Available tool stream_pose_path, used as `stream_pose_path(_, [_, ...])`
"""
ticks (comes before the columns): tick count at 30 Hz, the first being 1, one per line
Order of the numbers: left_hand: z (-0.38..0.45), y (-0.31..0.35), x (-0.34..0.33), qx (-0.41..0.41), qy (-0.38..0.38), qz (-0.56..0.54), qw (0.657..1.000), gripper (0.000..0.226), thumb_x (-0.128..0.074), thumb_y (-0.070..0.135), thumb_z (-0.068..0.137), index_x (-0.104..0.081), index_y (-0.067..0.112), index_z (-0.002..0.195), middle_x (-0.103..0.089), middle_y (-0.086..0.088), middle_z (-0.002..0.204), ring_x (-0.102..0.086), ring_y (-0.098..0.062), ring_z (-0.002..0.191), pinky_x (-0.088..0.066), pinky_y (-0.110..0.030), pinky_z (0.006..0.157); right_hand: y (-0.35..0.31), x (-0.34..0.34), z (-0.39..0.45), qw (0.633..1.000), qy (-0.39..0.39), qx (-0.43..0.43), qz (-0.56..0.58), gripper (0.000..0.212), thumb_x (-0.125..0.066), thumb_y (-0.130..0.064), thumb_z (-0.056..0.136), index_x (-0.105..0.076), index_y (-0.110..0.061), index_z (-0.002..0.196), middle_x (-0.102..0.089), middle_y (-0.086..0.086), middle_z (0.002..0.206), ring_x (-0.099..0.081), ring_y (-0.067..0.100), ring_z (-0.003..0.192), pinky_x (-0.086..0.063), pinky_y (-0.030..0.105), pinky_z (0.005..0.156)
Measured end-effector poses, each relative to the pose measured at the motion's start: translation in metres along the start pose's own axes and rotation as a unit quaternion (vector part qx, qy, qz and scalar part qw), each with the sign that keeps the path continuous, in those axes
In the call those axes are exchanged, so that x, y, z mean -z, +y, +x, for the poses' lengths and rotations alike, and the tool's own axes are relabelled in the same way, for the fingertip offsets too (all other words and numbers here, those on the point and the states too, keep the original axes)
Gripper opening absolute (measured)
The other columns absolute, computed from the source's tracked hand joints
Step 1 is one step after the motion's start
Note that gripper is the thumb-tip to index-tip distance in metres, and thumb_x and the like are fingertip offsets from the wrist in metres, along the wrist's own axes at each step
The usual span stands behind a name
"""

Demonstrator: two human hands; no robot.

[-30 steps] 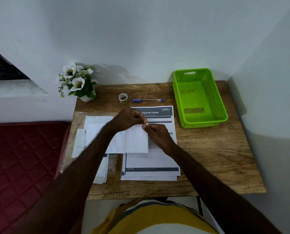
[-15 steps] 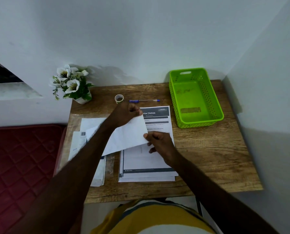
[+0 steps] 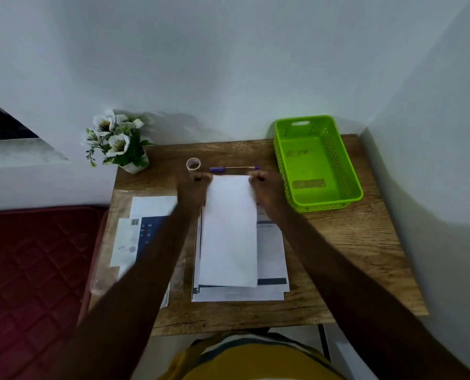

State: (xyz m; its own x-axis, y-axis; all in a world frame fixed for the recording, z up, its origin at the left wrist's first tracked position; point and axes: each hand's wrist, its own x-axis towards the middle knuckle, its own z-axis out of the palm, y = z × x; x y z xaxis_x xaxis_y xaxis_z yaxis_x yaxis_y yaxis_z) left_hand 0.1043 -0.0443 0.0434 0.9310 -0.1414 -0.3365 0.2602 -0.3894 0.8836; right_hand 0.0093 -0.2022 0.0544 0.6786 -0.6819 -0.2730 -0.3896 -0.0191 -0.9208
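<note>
A white envelope (image 3: 229, 234) lies lengthwise, pointing away from me, on top of a stack of printed sheets (image 3: 272, 248) in the middle of the wooden table (image 3: 351, 242). My left hand (image 3: 194, 189) grips its far left corner and my right hand (image 3: 266, 190) grips its far right corner, fingers curled over the far edge. The envelope's near end rests on the sheets. Both hands are motion-blurred.
A bright green perforated basket (image 3: 317, 163) stands at the back right. A blue pen (image 3: 234, 168) and a small tape roll (image 3: 193, 164) lie just beyond my hands. A potted white flower (image 3: 116, 141) is back left. More papers (image 3: 143, 234) lie at the left; a red mattress (image 3: 34, 270) adjoins the table.
The envelope was turned from crosswise to lengthwise and laid on the printed stack. Both hands moved to its far corners, toward the pen.
</note>
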Motion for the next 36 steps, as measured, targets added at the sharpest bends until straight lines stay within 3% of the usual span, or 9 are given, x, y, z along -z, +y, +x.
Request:
stream_pose_path(3, [-0.014, -0.031, -0.004, -0.027, 0.013, 0.094, 0.995, 0.016, -0.070, 0.028, 0.095, -0.071, 0.012, 0.091, -0.072, -0.004, 0.082, -0.071, -0.024, 0.074, -0.063, -0.044, 0.072, 0.028, -0.007, 0.003, 0.985, 0.034, 0.058, -0.156, 0.016, -0.064, -0.007, 0.088, -0.080, -0.011, 0.090, -0.077, 0.006, 0.086, -0.067, 0.020, 0.079, -0.051, 0.030, 0.071])
stream_pose_path(6, [-0.025, -0.040, -0.003, -0.108, 0.042, 0.206, 0.972, 0.019, -0.066, 0.027, 0.098, -0.072, 0.009, 0.094, -0.074, -0.005, 0.088, -0.068, -0.021, 0.077, -0.059, -0.039, 0.078, 0.043, -0.005, -0.002, 0.954, 0.053, 0.111, -0.274, 0.013, -0.067, -0.012, 0.085, -0.080, -0.012, 0.084, -0.076, 0.008, 0.089, -0.069, 0.026, 0.084, -0.050, 0.032, 0.071])
stream_pose_path(10, [-0.026, -0.040, -0.003, -0.126, 0.067, 0.252, 0.957, 0.017, -0.070, 0.028, 0.096, -0.073, 0.012, 0.099, -0.074, -0.005, 0.093, -0.069, -0.021, 0.084, -0.058, -0.040, 0.081, 0.051, -0.006, -0.006, 0.905, 0.071, 0.195, -0.371, 0.011, -0.067, -0.011, 0.085, -0.075, -0.012, 0.077, -0.068, 0.012, 0.085, -0.065, 0.032, 0.082, -0.051, 0.037, 0.070])
stream_pose_path(15, [-0.017, -0.030, 0.001, -0.109, 0.064, 0.261, 0.957, 0.013, -0.079, 0.030, 0.088, -0.072, 0.020, 0.092, -0.073, 0.002, 0.088, -0.068, -0.016, 0.079, -0.057, -0.035, 0.075, 0.052, -0.005, -0.007, 0.911, 0.069, 0.202, -0.354, 0.015, -0.069, -0.009, 0.083, -0.079, -0.014, 0.092, -0.070, 0.010, 0.095, -0.066, 0.031, 0.090, -0.052, 0.035, 0.076])
stream_pose_path(18, [-0.010, -0.019, 0.007, -0.129, 0.086, 0.260, 0.953, 0.011, -0.076, 0.030, 0.089, -0.067, 0.025, 0.092, -0.069, 0.005, 0.088, -0.065, -0.015, 0.080, -0.051, -0.031, 0.070, 0.055, -0.005, -0.011, 0.911, 0.075, 0.214, -0.344, 0.014, -0.072, -0.008, 0.080, -0.081, -0.016, 0.088, -0.069, 0.009, 0.091, -0.065, 0.029, 0.086, -0.050, 0.032, 0.072])
stream_pose_path(23, [0.009, -0.003, 0.015, -0.169, 0.161, 0.385, 0.893, 0.028, -0.070, 0.032, 0.095, -0.068, 0.009, 0.110, -0.072, -0.012, 0.097, -0.069, -0.029, 0.085, -0.055, -0.038, 0.070, 0.060, -0.009, -0.012, 0.908, 0.083, 0.210, -0.353, 0.007, -0.074, -0.009, 0.079, -0.079, -0.012, 0.083, -0.068, 0.012, 0.094, -0.065, 0.032, 0.090, -0.051, 0.035, 0.073])
stream_pose_path(29, [0.023, 0.002, 0.012, -0.183, 0.118, 0.421, 0.880, 0.033, -0.070, 0.040, 0.094, -0.069, 0.017, 0.117, -0.072, -0.009, 0.104, -0.069, -0.026, 0.090, -0.055, -0.039, 0.072, 0.060, -0.009, -0.013, 0.907, 0.089, 0.218, -0.350, 0.005, -0.075, -0.008, 0.078, -0.078, -0.011, 0.080, -0.066, 0.011, 0.090, -0.065, 0.031, 0.087, -0.053, 0.034, 0.066])
stream_pose_path(34, [0.033, 0.001, 0.013, -0.166, 0.102, 0.402, 0.895, 0.029, -0.067, 0.039, 0.096, -0.071, 0.012, 0.104, -0.071, -0.015, 0.094, -0.068, -0.034, 0.083, -0.059, -0.046, 0.074, 0.058, -0.009, -0.015, 0.900, 0.092, 0.231, -0.357, 0.010, -0.080, -0.005, 0.072, -0.078, -0.013, 0.078, -0.065, 0.010, 0.088, -0.066, 0.030, 0.083, -0.053, 0.032, 0.060])
stream_pose_path(36, [0.040, -0.006, 0.017, -0.177, 0.099, 0.394, 0.896, 0.033, -0.062, 0.045, 0.098, -0.072, 0.014, 0.103, -0.072, -0.011, 0.088, -0.068, -0.029, 0.077, -0.058, -0.042, 0.069, 0.058, -0.009, -0.015, 0.896, 0.086, 0.238, -0.365, 0.010, -0.080, -0.004, 0.073, -0.078, -0.012, 0.078, -0.066, 0.010, 0.089, -0.066, 0.031, 0.084, -0.053, 0.032, 0.060])
